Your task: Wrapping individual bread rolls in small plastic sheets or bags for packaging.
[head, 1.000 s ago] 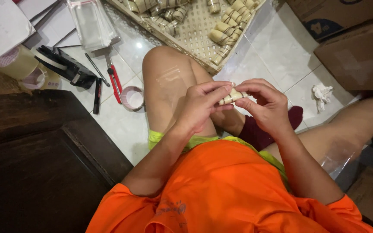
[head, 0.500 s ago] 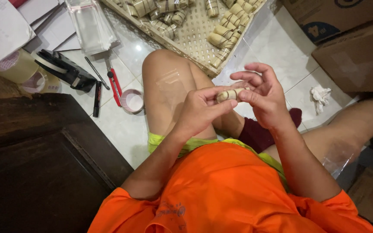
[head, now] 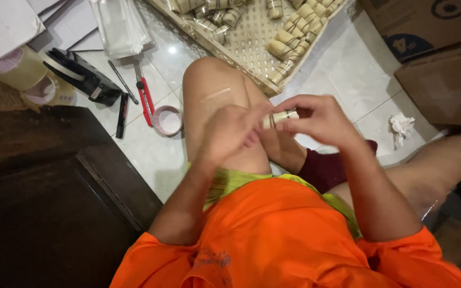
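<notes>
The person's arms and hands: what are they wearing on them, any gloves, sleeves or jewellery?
Both hands are bare: no gloves on the left hand or the right hand, and no rings, watch or bracelet that I can make out. The forearms are uncovered too. The only clothing on the arms is the short sleeves of a bright orange T-shirt, ending near the elbows.

White glossy tile floor (head: 348, 69), dark wooden cabinet (head: 38, 202) at left, cardboard boxes (head: 438, 80) at right.
</notes>
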